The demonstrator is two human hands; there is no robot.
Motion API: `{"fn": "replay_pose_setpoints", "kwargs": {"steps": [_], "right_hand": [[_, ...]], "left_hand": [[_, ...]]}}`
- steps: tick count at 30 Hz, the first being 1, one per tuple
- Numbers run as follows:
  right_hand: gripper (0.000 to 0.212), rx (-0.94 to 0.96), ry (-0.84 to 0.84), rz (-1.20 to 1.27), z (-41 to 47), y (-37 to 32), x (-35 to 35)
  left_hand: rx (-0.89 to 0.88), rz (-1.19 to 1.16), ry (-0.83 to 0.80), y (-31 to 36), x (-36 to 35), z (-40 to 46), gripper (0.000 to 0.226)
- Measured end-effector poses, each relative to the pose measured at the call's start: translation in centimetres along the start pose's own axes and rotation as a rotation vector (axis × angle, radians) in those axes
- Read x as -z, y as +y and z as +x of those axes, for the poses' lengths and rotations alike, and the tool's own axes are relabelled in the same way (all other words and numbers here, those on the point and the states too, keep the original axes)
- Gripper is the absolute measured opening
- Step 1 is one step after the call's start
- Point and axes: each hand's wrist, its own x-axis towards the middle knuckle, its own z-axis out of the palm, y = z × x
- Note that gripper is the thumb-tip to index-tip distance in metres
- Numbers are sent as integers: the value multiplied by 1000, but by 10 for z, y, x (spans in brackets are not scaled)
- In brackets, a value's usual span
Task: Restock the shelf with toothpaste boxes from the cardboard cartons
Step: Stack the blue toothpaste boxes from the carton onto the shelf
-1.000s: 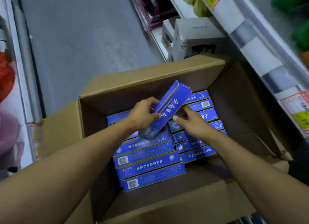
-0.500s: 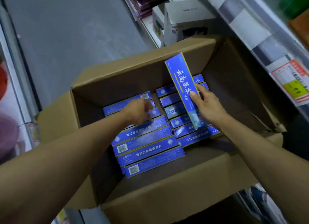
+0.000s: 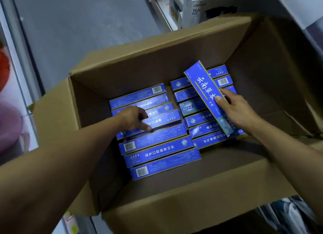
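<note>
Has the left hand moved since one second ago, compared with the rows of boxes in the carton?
Yes. The left hand let go of the lifted box, now in the right hand, and went down-left onto the left row, where it grips another box.

Blue boxes in a brown carton

The toothpaste boxes [image 3: 158, 147] are deep blue with white characters, thin yellow edges and white barcode patches; the one held up [image 3: 203, 89] adds a yellow stripe and a pale end. The cardboard carton [image 3: 174, 207] is plain brown, the floor [image 3: 87, 24] grey, and the far box [image 3: 197, 8] white with dark print.
</note>
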Motion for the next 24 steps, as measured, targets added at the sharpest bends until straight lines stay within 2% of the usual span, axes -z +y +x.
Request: {"fn": "replay_pose_setpoints", "kwargs": {"steps": [3, 7, 10, 12, 14, 17, 20, 24], "right_hand": [[26, -16, -11, 6, 2, 2, -3], [27, -48, -22, 23, 4, 2, -4], [30, -67, -25, 17, 7, 2, -4], [32, -76, -21, 13, 9, 2, -5], [34, -80, -27, 3, 10, 2, -7], [34, -84, -26, 2, 11, 2, -6], [35, -92, -21, 12, 9, -1, -2], [37, -103, -26, 6, 6, -5, 7]], "left_hand": [[-34, 21, 58, -1, 4, 3, 53], [-52, 55, 215, 0, 8, 6, 46], [-47, 85, 194, -3, 9, 4, 59], [-11, 207, 170, -8, 5, 0, 73], [68, 242, 204, -12, 2, -1, 65], [137, -7, 206, -11, 6, 2, 41], [184, -430, 188, -6, 11, 1, 43], [182, -575, 183, -3, 17, -5, 42]]}}
